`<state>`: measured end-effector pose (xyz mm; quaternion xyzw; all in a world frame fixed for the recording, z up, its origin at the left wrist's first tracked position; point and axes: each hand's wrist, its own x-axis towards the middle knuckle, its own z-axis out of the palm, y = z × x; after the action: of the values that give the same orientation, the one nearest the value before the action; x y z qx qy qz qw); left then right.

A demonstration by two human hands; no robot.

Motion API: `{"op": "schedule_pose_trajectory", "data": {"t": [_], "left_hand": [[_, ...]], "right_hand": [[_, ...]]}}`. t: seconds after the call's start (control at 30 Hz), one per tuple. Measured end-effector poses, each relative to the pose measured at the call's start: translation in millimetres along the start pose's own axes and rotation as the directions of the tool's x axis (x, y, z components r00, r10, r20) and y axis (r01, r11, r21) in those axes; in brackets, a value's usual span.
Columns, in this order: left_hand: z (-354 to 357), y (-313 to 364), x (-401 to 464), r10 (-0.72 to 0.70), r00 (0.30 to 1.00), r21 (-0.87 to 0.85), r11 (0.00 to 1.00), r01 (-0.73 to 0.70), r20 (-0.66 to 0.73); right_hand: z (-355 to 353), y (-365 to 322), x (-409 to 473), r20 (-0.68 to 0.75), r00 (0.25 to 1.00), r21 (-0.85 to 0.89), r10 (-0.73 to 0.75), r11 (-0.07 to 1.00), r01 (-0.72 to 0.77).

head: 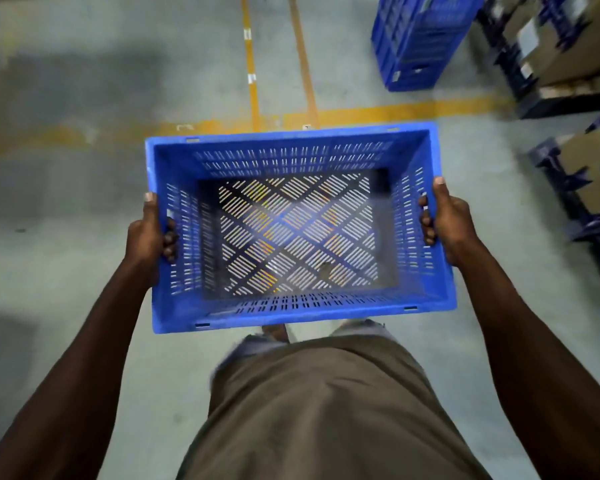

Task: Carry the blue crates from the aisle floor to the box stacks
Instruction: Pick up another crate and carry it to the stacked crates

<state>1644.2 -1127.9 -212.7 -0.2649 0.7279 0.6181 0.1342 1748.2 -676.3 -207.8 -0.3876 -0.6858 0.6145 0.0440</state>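
An empty blue slotted crate (291,140) hangs level in front of my waist, above the grey floor. My left hand (148,239) grips its left side, thumb on the rim and fingers through the handle slot. My right hand (445,225) grips the right side in the same way. The floor and yellow lines show through the crate's slotted bottom. A stack of blue crates (420,36) stands on the floor ahead to the right.
Yellow floor lines (253,81) run ahead and across just beyond the crate. Cardboard boxes on dark pallets (561,53) line the right side, with another boxed pallet (589,174) nearer. Grey concrete floor (84,81) stretches to the left.
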Motion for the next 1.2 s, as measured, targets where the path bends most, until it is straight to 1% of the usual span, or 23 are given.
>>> {"op": "schedule_pose_trajectory", "data": {"t": [0.17,0.33,0.4,0.5,0.57,0.67,0.73,0.83,1.0,1.07,1.13,1.2], "left_hand": [[0,79,96,0.04,0.999,-0.003,0.999,-0.04,0.023],[50,151,217,0.053,0.995,0.029,0.998,-0.055,0.082],[81,178,264,0.058,0.992,0.056,0.996,-0.065,0.114],[124,220,321,0.056,0.992,0.09,0.994,-0.067,0.117],[152,259,357,0.063,0.986,0.106,0.991,-0.08,0.155],[189,312,408,0.064,0.982,0.122,0.989,-0.086,0.18],[217,349,444,0.064,0.973,0.126,0.988,-0.093,0.222],[262,397,506,0.079,0.966,0.139,0.984,-0.116,0.246],[354,470,623,0.098,0.94,0.156,0.975,-0.156,0.328],[396,507,674,0.097,0.928,0.169,0.971,-0.168,0.36],[440,549,720,0.089,0.917,0.197,0.964,-0.177,0.388],[482,590,756,0.088,0.899,0.199,0.962,-0.189,0.43]], "right_hand": [[64,-58,53,-0.035,0.999,0.04,-0.029,0.999,0.03],[113,-98,144,-0.112,0.994,0.066,-0.004,0.998,0.012],[126,-110,187,-0.146,0.989,0.091,0.01,0.996,0.003],[142,-133,249,-0.174,0.983,0.102,0.058,0.994,-0.041],[149,-155,288,-0.191,0.978,0.124,0.086,0.99,-0.062],[158,-193,341,-0.219,0.97,0.146,0.105,0.987,-0.074],[166,-223,377,-0.229,0.968,0.177,0.105,0.982,-0.065],[179,-257,436,-0.276,0.955,0.195,0.111,0.979,-0.057],[208,-302,555,-0.342,0.932,0.241,0.123,0.97,-0.04],[221,-324,606,-0.369,0.92,0.248,0.132,0.968,-0.039],[231,-351,651,-0.412,0.895,0.262,0.172,0.963,-0.065],[234,-382,689,-0.447,0.876,0.286,0.18,0.957,-0.05]]}}
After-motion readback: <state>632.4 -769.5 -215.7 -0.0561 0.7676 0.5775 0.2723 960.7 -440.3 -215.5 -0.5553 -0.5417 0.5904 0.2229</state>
